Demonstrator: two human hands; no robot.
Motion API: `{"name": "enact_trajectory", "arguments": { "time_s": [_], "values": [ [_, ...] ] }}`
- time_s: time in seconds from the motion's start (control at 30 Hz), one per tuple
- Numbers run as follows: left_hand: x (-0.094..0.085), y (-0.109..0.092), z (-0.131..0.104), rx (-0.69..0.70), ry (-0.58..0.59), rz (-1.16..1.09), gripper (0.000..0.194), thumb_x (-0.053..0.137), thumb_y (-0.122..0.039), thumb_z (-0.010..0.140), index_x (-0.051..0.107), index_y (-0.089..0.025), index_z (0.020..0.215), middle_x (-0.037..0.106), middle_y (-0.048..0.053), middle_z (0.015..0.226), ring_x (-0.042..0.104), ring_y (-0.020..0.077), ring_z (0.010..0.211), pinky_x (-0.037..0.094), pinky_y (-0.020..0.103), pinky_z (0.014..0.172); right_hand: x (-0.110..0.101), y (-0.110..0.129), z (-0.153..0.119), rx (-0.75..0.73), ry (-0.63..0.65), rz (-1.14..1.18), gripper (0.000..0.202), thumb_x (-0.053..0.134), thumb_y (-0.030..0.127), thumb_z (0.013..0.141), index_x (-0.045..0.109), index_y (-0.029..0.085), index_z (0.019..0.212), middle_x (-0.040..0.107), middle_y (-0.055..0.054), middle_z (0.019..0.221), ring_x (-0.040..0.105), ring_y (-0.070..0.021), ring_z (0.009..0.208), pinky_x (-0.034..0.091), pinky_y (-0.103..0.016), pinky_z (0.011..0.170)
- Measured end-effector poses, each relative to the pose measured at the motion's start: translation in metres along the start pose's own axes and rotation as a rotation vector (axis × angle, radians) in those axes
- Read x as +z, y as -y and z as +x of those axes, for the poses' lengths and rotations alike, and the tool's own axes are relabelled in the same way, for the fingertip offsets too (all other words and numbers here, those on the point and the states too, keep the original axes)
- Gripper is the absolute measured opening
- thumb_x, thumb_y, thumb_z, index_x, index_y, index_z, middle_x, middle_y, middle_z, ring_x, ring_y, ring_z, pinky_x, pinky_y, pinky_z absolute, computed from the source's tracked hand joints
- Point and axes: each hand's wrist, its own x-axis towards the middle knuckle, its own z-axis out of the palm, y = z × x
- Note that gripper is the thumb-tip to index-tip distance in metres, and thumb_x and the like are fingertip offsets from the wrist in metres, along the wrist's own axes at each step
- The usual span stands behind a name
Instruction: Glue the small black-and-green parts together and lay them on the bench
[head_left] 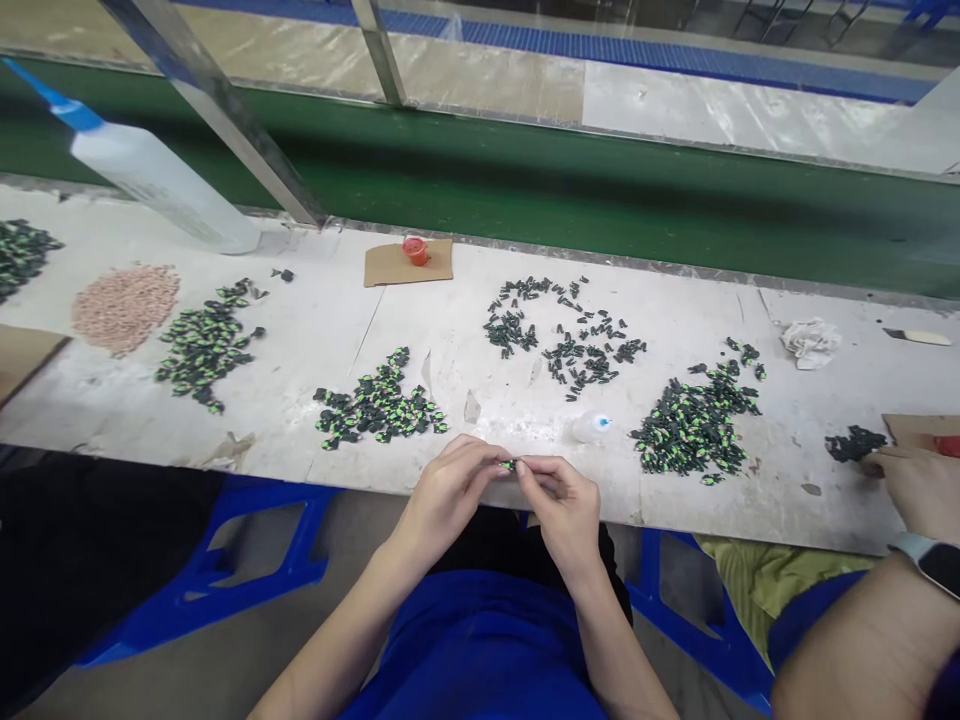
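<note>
A: In the head view, what are the fingers doing?
B: The left hand (457, 483) and right hand (559, 490) both pinch one tiny black-and-green piece (509, 465) between thumb and fingertips, over the near edge of the worktable (480, 455).
A: And its surface and shape?
B: Mostly covered by fingers. The table is pale, scuffed and stained; the nearby left heap (379, 405) looks lumpy, while the scattered dark bits (589, 360) beyond are slim and short.
A: Which way does the piece point?
B: Its long axis runs roughly side to side, hand to hand. I can't tell which end is which.
A: Containers?
B: A red cup (415, 250) with something red inside, on flat brown cardboard (382, 266); a small translucent bottle (586, 429) with a blue tip; a big whitish bottle (161, 185) with a tapered blue nozzle. I can't make out the bottles' contents.
</note>
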Motion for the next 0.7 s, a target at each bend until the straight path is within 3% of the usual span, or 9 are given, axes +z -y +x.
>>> {"name": "enact_trajectory", "arguments": {
  "time_s": [0.2,0.33,0.47,0.7],
  "values": [
    [-0.001,-0.016,0.000,-0.147,-0.048,-0.167,0.010,0.064,-0.019,0.081,0.072,-0.020,0.085,0.072,0.003,0.082,0.067,0.0167,0.079,0.056,0.027,0.074,-0.003,-0.004,-0.002,-0.371,-0.072,-0.047,0.005,0.068,0.015,0.079,0.070,0.019,0.082,0.073,-0.003,0.077,0.071,-0.0169,0.070,0.060,-0.030,0.066],
    [0.001,-0.027,0.001,-0.314,-0.054,-0.310,0.009,0.070,-0.022,0.074,0.075,-0.018,0.080,0.074,0.004,0.079,0.069,0.0179,0.076,0.057,0.028,0.073,-0.006,-0.004,-0.003,-0.472,-0.118,-0.089,0.021,0.067,0.011,0.078,0.065,0.020,0.096,0.073,-0.002,0.077,0.071,-0.0165,0.068,0.061,-0.030,0.067],
    [0.001,-0.033,0.002,-0.449,-0.002,-0.425,0.012,0.072,-0.026,0.070,0.076,-0.017,0.077,0.076,0.006,0.077,0.070,0.0199,0.075,0.056,0.028,0.072,-0.008,-0.001,-0.003,-0.591,-0.116,-0.080,0.028,0.065,0.006,0.076,0.059,0.023,0.097,0.067,0.001,0.071,0.067,-0.0136,0.064,0.059,-0.026,0.060],
    [0.004,-0.034,0.002,-0.518,0.021,-0.493,0.014,0.074,-0.027,0.065,0.078,-0.017,0.074,0.075,0.007,0.074,0.065,0.0195,0.071,0.050,0.030,0.069,-0.013,0.000,-0.003,-0.611,-0.054,-0.005,0.035,0.062,0.003,0.076,0.051,0.025,0.101,0.060,0.002,0.074,0.065,-0.0133,0.067,0.058,-0.026,0.059]
  ]
}}
